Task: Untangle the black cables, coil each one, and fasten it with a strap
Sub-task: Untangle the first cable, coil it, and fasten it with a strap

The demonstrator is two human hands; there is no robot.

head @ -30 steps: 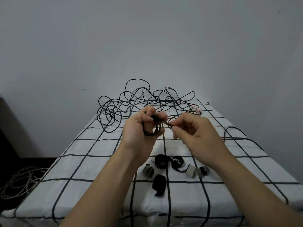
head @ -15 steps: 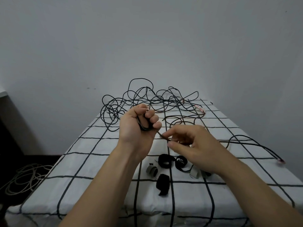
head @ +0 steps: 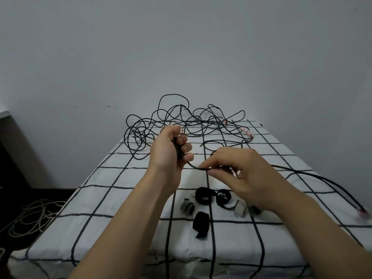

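Left hand [head: 171,152] fisted round a small black cable coil [head: 178,150]; right hand [head: 244,174] pinches the same cable's run [head: 198,167] just beside it, both above mid-table. Tangled cables [head: 181,121] crowd the far edge, straps [head: 203,196] near the front edge, and a plug end [head: 361,212] lies at the right edge of the grid-cloth table [head: 120,198].

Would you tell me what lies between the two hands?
In the head view, a short span of black cable bridges the gap, running from the left hand to the right hand.
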